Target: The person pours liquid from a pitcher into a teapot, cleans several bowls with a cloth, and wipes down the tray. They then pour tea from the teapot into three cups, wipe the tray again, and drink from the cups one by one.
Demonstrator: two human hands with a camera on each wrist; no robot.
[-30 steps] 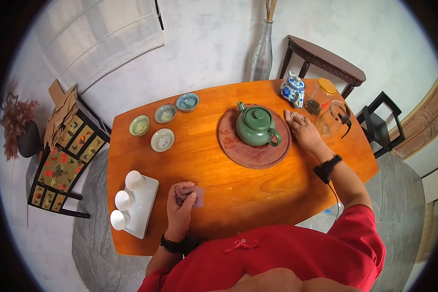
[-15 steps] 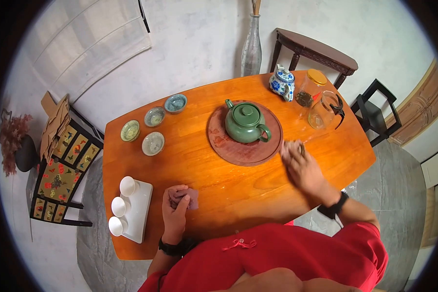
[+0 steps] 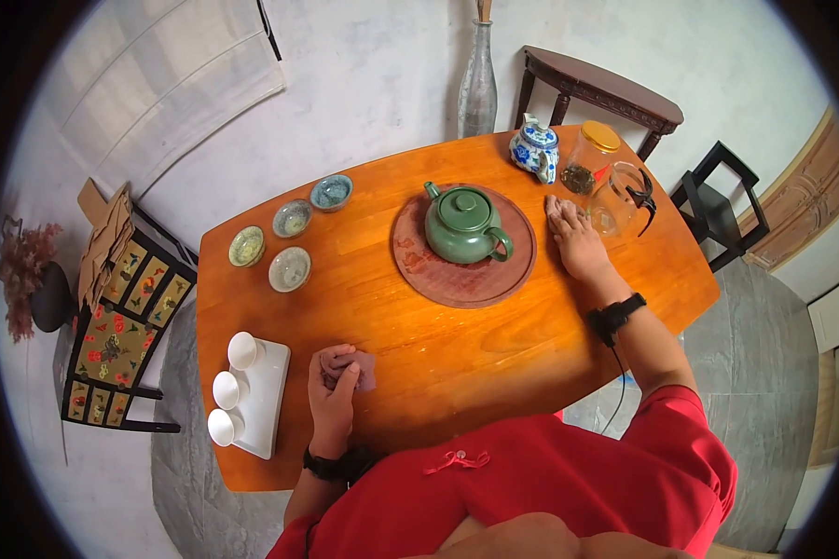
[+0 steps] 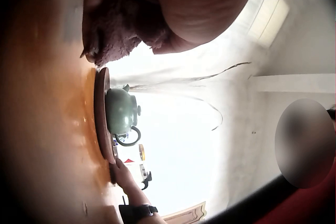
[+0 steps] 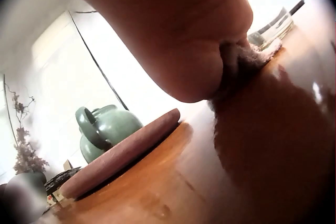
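My left hand point(image 3: 332, 401) grips a bunched mauve cloth point(image 3: 365, 371) near the table's front edge; the same cloth point(image 4: 118, 29) shows between fingers and palm in the left wrist view. Fingers extended, my right hand point(image 3: 583, 247) presses a pinkish cloth point(image 3: 554, 207) on the tabletop, right of a round reddish board point(image 3: 457, 294). This cloth point(image 5: 268, 50) sticks out from under the hand in the right wrist view. A lidded green teapot point(image 3: 457, 233) stands on the board, its handle towards my right arm.
Beyond my right hand stand a blue-and-white pot point(image 3: 534, 154), a yellow-lidded jar point(image 3: 583, 168) and a glass pitcher point(image 3: 612, 207). Several bowls point(image 3: 290, 269) sit at the back left. Three white cups point(image 3: 226, 390) and a white tray point(image 3: 268, 401) are at the left edge.
My right hand moved with its cloth from beside the glassware towards the table's front, then back out again. My left hand keeps its grip on the mauve cloth. The head view has shifted slightly.
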